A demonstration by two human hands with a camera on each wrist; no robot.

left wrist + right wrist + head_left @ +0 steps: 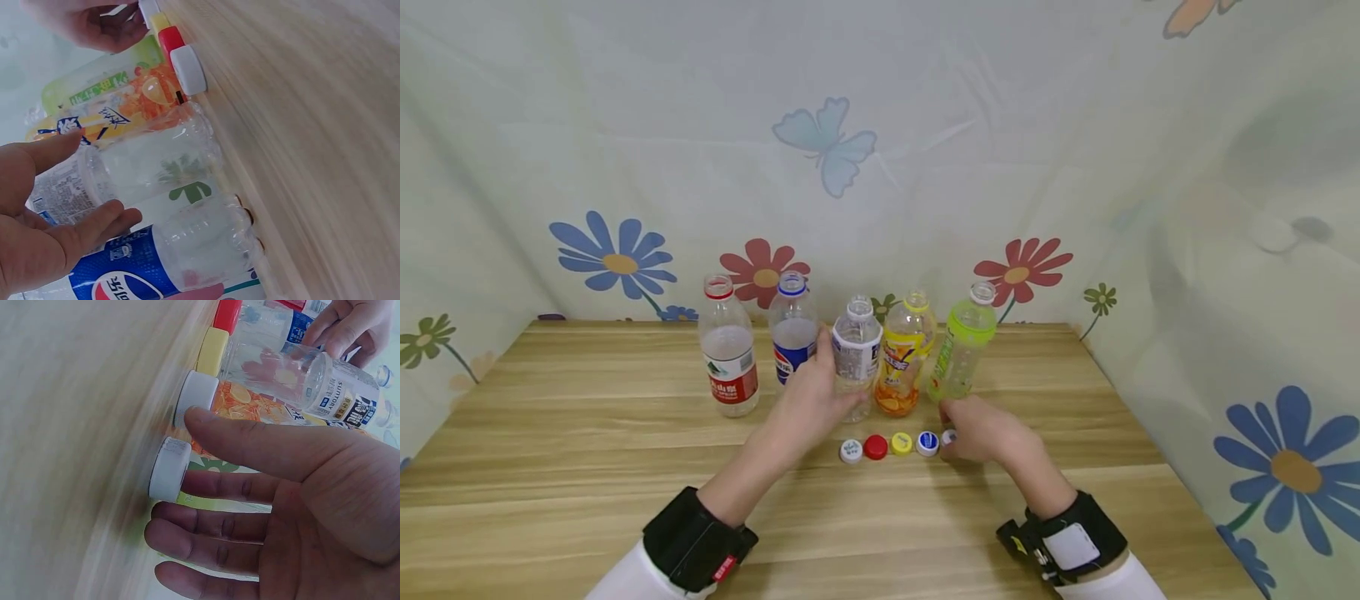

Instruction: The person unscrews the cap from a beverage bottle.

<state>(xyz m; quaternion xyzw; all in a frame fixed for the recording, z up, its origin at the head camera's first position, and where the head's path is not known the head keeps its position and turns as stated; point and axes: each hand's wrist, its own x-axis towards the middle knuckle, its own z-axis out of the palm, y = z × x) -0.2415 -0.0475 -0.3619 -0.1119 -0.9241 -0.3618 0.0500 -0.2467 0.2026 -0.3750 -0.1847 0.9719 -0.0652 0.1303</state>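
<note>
My left hand (808,396) reaches around the clear bottle with a white-and-blue label (856,354). Its thumb and fingers stand apart on either side of the bottle in the left wrist view, and firm contact is not visible. Beside those fingers is the Pepsi bottle (125,265). My right hand (988,429) is at the right end of a row of caps, with its fingers spread around the end white cap (170,469). The thumb tip overlaps the neighbouring blue-and-white cap (928,442); whether it touches is unclear. The bottles stand uncapped.
Left of the Pepsi bottle stands a red-labelled bottle (728,358). On the other side are an orange-and-yellow bottle (901,367) and a green bottle (962,342). A white cap (851,451), red cap (876,447) and yellow cap (901,442) continue the row on the wooden table (587,450).
</note>
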